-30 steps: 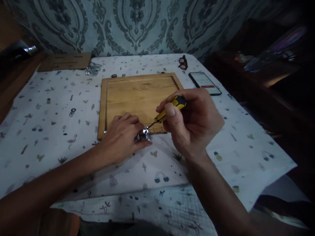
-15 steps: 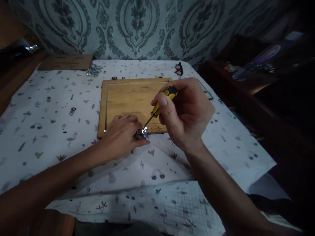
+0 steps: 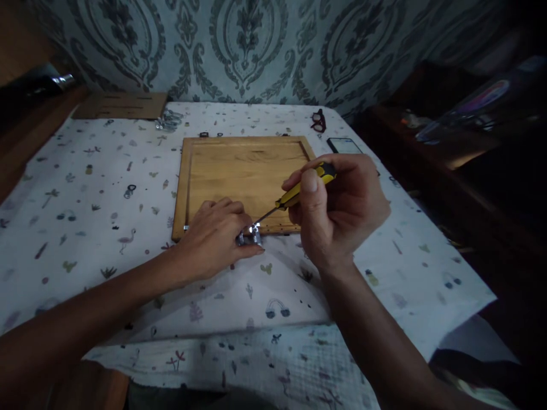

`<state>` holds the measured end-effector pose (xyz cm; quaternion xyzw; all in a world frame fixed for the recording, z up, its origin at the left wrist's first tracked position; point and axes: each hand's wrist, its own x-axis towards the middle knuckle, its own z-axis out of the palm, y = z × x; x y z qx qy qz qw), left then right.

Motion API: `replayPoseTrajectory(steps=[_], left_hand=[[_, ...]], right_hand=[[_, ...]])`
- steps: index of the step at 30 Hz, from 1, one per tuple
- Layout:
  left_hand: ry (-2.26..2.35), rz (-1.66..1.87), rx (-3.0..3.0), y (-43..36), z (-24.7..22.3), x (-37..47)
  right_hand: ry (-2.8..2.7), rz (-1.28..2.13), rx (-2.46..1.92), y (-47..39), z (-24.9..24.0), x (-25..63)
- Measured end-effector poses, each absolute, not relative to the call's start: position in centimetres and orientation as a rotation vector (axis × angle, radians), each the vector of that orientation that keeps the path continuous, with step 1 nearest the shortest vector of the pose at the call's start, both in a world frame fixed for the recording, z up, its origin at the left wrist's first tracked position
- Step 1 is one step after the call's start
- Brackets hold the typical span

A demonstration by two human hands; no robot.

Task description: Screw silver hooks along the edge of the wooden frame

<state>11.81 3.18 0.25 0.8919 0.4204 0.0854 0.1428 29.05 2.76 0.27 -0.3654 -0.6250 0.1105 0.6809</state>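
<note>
The right hand (image 3: pixel 344 210) has shifted right, tilting the screwdriver (image 3: pixel 291 196) flatter; its fingers grip the handle. The left hand (image 3: pixel 217 234) pinches the metal fitting (image 3: pixel 257 235) at the board's (image 3: pixel 239 176) near edge. Apparently screw work; turning calls for a seated tip.

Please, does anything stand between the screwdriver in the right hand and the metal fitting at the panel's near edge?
Nothing visible does. From the right hand, the screwdriver slants down to the metal fitting. The left hand grips the fitting from the left, beside that path. Whether the tip touches is unclear.
</note>
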Motion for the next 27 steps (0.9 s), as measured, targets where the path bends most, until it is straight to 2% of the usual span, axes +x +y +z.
replayPoseTrajectory(steps=[17,27], left_hand=[[1.188,0.313,2.608,3.24,-0.11,11.75],[1.209,0.226,2.59,3.21,0.56,11.87]], right_hand=[[-1.472,0.338,-0.842,2.78,0.23,29.33],[-1.49,0.456,-0.828,2.61,0.86,29.63]])
